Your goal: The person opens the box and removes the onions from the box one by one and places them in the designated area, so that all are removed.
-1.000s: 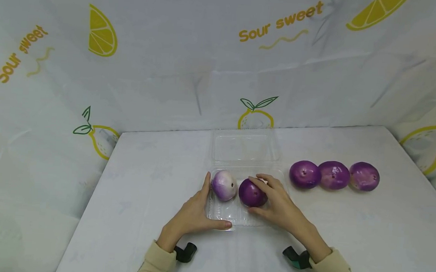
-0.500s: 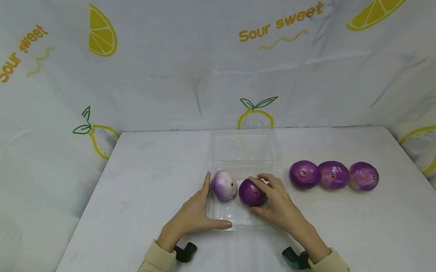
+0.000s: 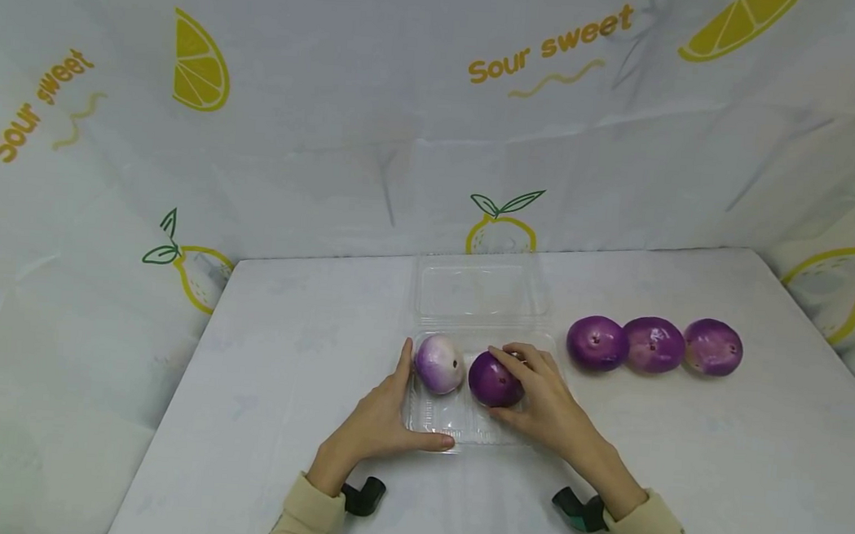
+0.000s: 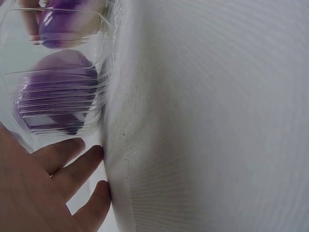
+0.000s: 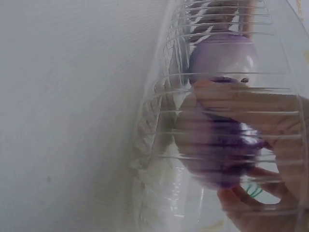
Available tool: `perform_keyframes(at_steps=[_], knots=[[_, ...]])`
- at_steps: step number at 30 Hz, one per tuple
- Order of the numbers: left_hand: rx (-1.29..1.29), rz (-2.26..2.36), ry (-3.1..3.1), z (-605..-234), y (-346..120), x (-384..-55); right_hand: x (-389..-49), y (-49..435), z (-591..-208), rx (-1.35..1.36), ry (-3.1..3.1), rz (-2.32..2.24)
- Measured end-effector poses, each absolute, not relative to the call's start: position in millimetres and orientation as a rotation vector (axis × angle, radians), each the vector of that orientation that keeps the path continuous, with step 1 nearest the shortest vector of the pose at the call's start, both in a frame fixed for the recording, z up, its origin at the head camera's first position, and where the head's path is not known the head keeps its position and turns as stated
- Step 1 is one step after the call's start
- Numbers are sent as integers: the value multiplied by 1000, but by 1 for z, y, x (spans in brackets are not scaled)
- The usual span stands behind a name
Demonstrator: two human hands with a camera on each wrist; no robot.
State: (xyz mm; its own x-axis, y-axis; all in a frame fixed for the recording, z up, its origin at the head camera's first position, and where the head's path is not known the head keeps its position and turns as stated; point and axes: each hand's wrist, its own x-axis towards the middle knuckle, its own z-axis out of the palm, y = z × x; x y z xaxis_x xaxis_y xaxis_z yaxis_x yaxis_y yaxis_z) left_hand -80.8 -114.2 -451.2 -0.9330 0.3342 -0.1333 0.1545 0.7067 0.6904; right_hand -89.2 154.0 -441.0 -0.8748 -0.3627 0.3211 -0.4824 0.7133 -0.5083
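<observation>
In the head view a clear plastic clamshell box (image 3: 436, 419) lies on the table with its lid (image 3: 481, 291) folded back. My right hand (image 3: 554, 405) grips a glossy dark purple round fruit (image 3: 492, 379) inside the box, fingers over the far side and thumb on the near side. To its left in the box sits a white-and-purple fruit (image 3: 438, 364). My left hand (image 3: 377, 419) rests around the box's near left corner, fingers straight along the side and thumb along the front rim. In the right wrist view the gripped fruit (image 5: 217, 145) shows through the ribbed plastic wall.
Right of the box, purple fruits stand in a touching row: a left one (image 3: 597, 343), a middle one (image 3: 654, 344) and a right one (image 3: 713, 347). A white cloth covers the table (image 3: 284, 332). Behind hangs a lemon-printed sheet (image 3: 347, 131).
</observation>
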Motion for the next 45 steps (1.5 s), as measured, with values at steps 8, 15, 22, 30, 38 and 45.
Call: perform_keyframes(at_steps=[8,15,22,30,38,45], knots=[[379,1044,2657,-451,-114,-81,-89,153,-441,670,-2723,901],[386,1048,2654,-452,-114,-81,-89,154,-441,667,-2719,899],[387,1044,2656,-452,-115,-81,-89,154,-442,665,-2720,902],[389,1037,2661,-452,-114,-81,-89,154,-441,661,-2731,906],[384,1032,2661,-450,-114,-81,-88,154,-441,663,-2730,907],[389,1027,2662,-450,-114,-81,-87,153,-441,669,-2711,896]])
